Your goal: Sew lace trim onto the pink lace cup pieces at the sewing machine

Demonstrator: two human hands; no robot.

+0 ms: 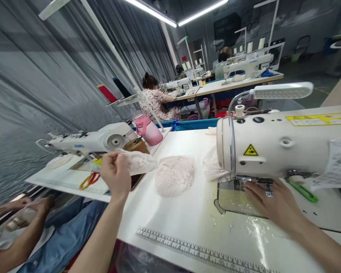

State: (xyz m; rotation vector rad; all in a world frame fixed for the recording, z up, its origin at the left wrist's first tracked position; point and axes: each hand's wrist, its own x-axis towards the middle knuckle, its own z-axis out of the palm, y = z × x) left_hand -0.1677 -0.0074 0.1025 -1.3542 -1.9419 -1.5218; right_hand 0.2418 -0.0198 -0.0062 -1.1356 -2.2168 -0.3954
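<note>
Raised over the left side of the table, my left hand [115,172] is closed with its fingers pinching a thin white fabric piece [142,162], which trails to the right. My right hand [277,201] rests flat on the bed of the sewing machine [252,140], beside the needle and presser foot [269,189]; some fingertips are hidden behind them. A pale pink, wrinkled fabric piece [174,176] lies on the white table between my hands. More pale fabric [214,163] is bunched at the left end of the machine head.
Left of my hand are orange-and-red-handled scissors [89,181], a second sewing machine [88,140] and a pink jug [149,130]. A green thread snipper [304,191] lies at right. A ruler strip [187,246] runs along the front. A co-worker's hands [31,204] show at lower left.
</note>
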